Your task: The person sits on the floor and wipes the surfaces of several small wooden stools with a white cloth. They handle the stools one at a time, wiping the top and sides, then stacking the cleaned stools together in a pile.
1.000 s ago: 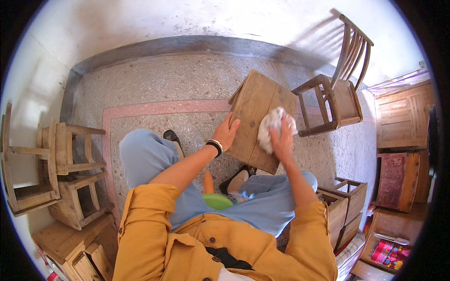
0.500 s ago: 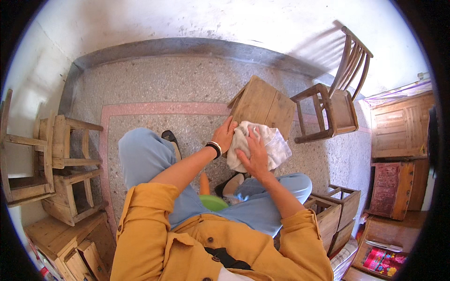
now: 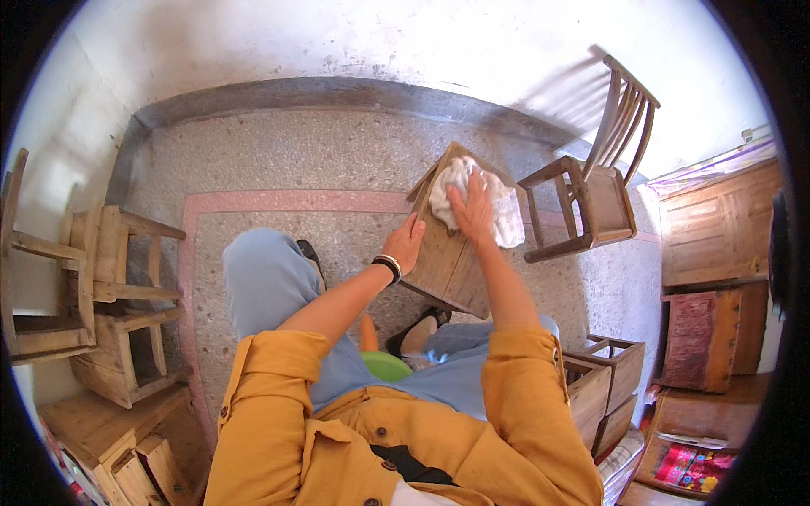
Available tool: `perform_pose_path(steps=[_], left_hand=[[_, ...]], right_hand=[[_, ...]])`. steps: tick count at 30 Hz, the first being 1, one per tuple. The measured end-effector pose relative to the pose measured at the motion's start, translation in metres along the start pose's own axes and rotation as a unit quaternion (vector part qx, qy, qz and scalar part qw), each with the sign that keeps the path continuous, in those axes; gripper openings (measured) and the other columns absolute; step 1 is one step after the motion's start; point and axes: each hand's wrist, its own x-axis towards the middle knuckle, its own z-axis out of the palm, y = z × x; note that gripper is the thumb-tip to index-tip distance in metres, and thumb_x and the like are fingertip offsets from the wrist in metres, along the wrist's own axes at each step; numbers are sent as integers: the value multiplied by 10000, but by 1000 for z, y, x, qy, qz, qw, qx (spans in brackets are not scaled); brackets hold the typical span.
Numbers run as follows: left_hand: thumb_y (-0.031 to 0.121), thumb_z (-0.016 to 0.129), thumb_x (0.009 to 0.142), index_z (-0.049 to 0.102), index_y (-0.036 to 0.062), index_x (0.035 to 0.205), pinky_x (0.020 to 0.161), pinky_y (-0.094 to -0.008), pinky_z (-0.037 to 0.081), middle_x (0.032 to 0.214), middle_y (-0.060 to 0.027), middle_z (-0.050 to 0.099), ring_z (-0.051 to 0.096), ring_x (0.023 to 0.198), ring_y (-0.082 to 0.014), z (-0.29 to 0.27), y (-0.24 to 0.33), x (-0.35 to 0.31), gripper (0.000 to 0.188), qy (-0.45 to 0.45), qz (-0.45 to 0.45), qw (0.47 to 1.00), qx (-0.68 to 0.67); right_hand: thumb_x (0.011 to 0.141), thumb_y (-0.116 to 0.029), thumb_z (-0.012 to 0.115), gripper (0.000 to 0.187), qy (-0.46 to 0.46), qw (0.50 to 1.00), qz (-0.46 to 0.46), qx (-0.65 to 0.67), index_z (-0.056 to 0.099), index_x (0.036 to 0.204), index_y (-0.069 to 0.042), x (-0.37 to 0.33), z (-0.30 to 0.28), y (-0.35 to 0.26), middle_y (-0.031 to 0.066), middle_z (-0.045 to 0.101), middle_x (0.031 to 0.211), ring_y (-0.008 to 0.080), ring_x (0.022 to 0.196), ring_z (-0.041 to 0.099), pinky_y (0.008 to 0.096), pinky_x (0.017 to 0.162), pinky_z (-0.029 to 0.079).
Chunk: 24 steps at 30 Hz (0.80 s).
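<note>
A small wooden stool with a plank top stands on the floor in front of me. My left hand grips its left edge, fingers along the side of the board. On the far part of the top lies a crumpled whitish cloth, hanging a little over the right edge. Pressed flat onto that cloth is my right hand, its fingers stretched away from me. The stool's legs are mostly hidden beneath the top.
Close to the stool's right stands a wooden chair with a slatted back. Several wooden stools line the left wall, and more stool frames are by my right knee. A wooden cabinet is far right. Something green shows below my legs.
My right hand and the cloth have moved from the stool's near left corner to the far part of its top. The near boards are now uncovered. My left hand stays at the left edge.
</note>
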Motion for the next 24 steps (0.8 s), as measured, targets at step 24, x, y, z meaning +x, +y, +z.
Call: perform_pose_path(steps=[24], left_hand=[[355, 585, 839, 189, 149, 1435, 917, -479, 423, 1269, -264, 391, 475, 1107, -440, -10, 25, 29, 745, 26, 159, 959, 235]], right_hand=[[800, -454, 632, 642, 100, 969, 204, 95, 425, 1189, 13, -34, -43, 80, 256, 429, 1246, 429, 1125, 445, 469, 913, 390]])
